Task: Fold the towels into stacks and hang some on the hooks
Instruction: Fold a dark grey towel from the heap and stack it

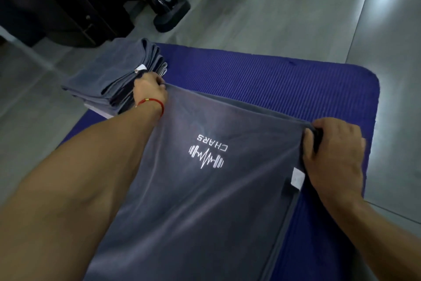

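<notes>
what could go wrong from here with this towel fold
The left hand grips its towel corner right beside the folded stack, so a sideways pull might knock the stack askew. The right hand holds the other corner nearer the body, so the far edge lies slanted on the mat and the fold may come out crooked.

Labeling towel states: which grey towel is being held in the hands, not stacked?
The towel with the white logo, spread over the blue mat. The left hand and right hand grip its far corners. The other towels lie folded, stacked at left.
</notes>
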A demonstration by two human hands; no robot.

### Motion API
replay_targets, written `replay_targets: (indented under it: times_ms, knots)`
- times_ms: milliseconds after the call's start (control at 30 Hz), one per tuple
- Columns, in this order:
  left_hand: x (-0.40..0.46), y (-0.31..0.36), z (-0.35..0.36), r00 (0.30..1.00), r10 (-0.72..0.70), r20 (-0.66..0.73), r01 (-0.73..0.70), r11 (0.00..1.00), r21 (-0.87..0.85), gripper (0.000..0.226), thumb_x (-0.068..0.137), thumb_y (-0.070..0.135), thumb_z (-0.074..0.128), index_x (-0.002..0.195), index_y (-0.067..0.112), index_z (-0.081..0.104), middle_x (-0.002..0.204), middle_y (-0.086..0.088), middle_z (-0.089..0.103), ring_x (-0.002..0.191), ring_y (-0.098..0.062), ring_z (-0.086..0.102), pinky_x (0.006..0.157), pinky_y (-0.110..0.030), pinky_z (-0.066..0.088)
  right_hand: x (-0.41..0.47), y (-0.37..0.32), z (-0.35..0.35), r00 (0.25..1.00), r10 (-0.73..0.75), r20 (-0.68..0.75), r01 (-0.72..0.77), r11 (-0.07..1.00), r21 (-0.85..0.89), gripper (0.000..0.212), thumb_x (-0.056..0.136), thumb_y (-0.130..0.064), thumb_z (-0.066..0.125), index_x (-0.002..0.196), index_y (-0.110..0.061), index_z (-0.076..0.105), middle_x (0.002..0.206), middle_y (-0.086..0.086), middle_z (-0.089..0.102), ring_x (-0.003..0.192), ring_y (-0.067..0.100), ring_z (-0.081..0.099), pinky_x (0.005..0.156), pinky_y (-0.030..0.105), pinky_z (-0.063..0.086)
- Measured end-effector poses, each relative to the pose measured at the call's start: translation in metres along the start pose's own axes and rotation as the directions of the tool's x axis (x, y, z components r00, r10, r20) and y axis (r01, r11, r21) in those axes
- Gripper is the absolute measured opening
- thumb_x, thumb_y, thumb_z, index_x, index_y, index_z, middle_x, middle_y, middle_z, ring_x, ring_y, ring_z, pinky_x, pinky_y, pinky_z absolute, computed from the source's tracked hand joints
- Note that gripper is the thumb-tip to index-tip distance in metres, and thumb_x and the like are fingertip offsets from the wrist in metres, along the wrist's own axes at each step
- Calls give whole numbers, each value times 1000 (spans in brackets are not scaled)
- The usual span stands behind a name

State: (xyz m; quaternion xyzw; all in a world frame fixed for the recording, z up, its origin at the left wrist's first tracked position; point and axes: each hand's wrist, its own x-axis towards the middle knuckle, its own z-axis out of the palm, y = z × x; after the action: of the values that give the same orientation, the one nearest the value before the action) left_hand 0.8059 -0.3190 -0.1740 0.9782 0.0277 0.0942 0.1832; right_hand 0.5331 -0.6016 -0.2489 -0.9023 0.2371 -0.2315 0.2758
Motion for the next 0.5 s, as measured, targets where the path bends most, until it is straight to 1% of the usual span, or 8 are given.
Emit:
replay_targets:
  times_ms: [67,167,233,367,433,500]
  knots:
    - [4,1,10,998,-14,61,14,1000,10,16,91,8,63,101,10,75,107,-18,73,108,-34,66,96,-33,49,0,0,-1,1000,-4,2,4,1000,-15,15,100,-20,59,109,-9,60,103,13,62,99,33,51,88,50,40]
    - [7,3,21,989,-13,150,13,1000,6,17,91,5,60,100,7,75,110,-17,72,115,-31,63,99,-28,45,0,1,1,1000,-12,10,12,996,-93,27,100,-22,59,122,-6,61,113,17,61,106,36,50,90,53,41]
    - [9,4,22,980,-3,198,0,1000,17,18,90,3,60,100,5,75,112,-16,72,119,-30,61,101,-25,42,0,1,2,1000,2,4,-1,993,-120,32,100,-23,60,126,-4,62,114,19,60,107,37,48,89,54,42]
    - [11,0,6,967,45,253,-46,999,-3,15,84,5,62,92,10,74,99,-8,74,97,-25,67,83,-21,45,0,1,4,999,5,35,-1,992,-129,33,99,-18,61,128,-3,62,109,21,55,105,38,44,85,52,40]
    - [8,-3,-10,969,84,234,-76,996,-43,13,83,6,63,89,13,72,94,-4,73,90,-19,66,79,-20,44,0,-1,2,998,8,56,-2,994,-111,35,100,-18,61,132,-4,60,110,21,52,106,40,43,85,49,38]
    - [0,-4,-29,970,143,198,-124,987,-103,12,85,6,64,87,17,69,91,1,70,86,-14,63,77,-20,45,1,-2,0,996,34,85,-25,995,-97,37,101,-20,59,135,-6,58,113,20,50,109,41,42,82,44,36]
